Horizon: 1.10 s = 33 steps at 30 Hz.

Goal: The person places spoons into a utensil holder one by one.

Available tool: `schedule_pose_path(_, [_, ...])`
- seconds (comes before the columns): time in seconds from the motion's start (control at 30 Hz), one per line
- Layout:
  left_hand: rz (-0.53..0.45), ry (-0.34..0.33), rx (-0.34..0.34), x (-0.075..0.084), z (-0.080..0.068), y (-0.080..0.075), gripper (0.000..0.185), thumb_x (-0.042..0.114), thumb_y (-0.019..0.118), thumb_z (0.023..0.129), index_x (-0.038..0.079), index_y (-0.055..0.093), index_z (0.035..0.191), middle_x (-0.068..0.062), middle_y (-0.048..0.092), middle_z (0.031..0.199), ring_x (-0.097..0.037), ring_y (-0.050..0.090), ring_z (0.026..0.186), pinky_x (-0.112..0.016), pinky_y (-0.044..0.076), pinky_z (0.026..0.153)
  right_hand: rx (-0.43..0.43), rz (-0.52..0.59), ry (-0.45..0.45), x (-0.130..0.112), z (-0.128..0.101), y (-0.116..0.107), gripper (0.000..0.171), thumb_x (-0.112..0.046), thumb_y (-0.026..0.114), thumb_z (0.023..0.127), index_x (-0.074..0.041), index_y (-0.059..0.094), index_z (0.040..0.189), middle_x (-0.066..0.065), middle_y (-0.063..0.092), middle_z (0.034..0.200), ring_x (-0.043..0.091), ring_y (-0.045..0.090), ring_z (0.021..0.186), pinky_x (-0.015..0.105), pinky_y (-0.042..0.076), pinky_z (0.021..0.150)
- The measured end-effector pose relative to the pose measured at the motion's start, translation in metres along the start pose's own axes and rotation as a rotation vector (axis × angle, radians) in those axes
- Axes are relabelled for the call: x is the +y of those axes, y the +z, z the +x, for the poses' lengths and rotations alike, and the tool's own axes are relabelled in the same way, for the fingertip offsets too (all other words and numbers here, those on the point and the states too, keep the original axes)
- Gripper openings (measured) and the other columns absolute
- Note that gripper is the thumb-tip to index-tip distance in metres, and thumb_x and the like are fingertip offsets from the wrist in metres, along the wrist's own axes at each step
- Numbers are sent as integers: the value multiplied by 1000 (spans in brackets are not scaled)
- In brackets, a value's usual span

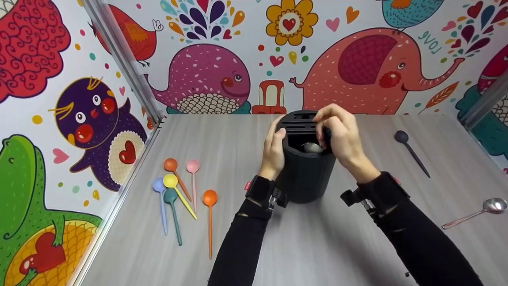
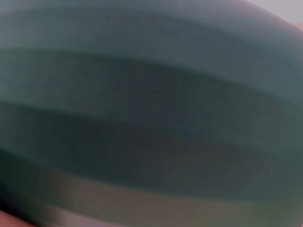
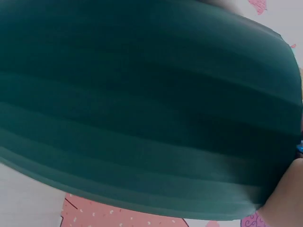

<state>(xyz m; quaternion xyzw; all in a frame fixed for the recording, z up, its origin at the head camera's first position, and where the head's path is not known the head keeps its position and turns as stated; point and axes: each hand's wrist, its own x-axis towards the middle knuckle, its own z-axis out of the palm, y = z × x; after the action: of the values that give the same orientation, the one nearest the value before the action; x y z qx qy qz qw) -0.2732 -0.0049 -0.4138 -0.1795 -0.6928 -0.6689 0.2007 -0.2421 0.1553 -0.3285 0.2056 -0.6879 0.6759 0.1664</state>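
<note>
A dark green ribbed utensil holder (image 1: 305,174) with a slotted black top stands upright on the table. My left hand (image 1: 273,153) grips its left side, thumb at the rim. Over the right rim, my right hand (image 1: 341,133) reaches into the front opening with curled fingers. They pinch a small blue thing (image 1: 327,136), mostly hidden by the hand, whose kind I cannot tell. Beside these fingers a metal spoon's bowl (image 1: 312,148) shows inside the opening. The holder's ribbed wall (image 2: 151,94) fills the left wrist view; its green side (image 3: 142,104) covers most of the right wrist view.
On the left lie several coloured spoons, among them a yellow spoon (image 1: 171,181), a pink spoon (image 1: 193,167) and an orange spoon (image 1: 210,198). At the right are a black spoon (image 1: 402,137) and a metal spoon (image 1: 494,205). Printed walls (image 1: 285,59) bound the table's back and sides.
</note>
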Motion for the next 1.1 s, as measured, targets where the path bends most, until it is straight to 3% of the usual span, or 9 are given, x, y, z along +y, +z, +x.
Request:
schedule_pose_path(0.2, [-15, -14, -4, -1, 0, 1, 58, 27, 32, 99, -3, 47, 146, -18, 51, 147, -24, 46, 137, -36, 34, 115, 42, -69, -94, 4, -4, 4, 28, 8, 32, 86, 11, 59, 92, 15, 46, 56, 19, 45, 45, 26, 40, 44])
schedule_pose_path(0.33, [-14, -30, -3, -1, -1, 0, 58, 28, 32, 99, -2, 47, 147, -17, 50, 148, -24, 45, 138, -36, 33, 115, 51, -152, -139, 6, -7, 7, 28, 9, 33, 88, 8, 62, 92, 13, 47, 59, 18, 47, 51, 25, 41, 51])
schedule_pose_path(0.57, [-15, -22, -4, 1, -1, -1, 58, 28, 32, 100, -2, 47, 147, -17, 51, 148, -24, 45, 138, -37, 34, 115, 76, -268, -256, 11, -9, 9, 26, 12, 39, 89, 6, 64, 91, 8, 51, 60, 11, 47, 53, 22, 38, 53])
schedule_pose_path(0.8, [-22, -12, 0, 1, -1, -1, 57, 27, 33, 100, -3, 48, 146, -18, 51, 147, -25, 46, 137, -36, 34, 115, 79, -419, -418, 15, -11, 10, 19, 12, 50, 86, 4, 66, 91, 15, 67, 80, 12, 53, 68, 21, 41, 66])
schedule_pose_path(1.1, [-19, -12, -6, 0, -2, -1, 57, 28, 32, 100, -2, 47, 147, -17, 52, 147, -23, 47, 136, -37, 35, 114, 85, -580, -521, 18, -14, 11, 10, 5, 56, 94, 4, 62, 101, 9, 54, 71, 16, 47, 61, 26, 36, 60])
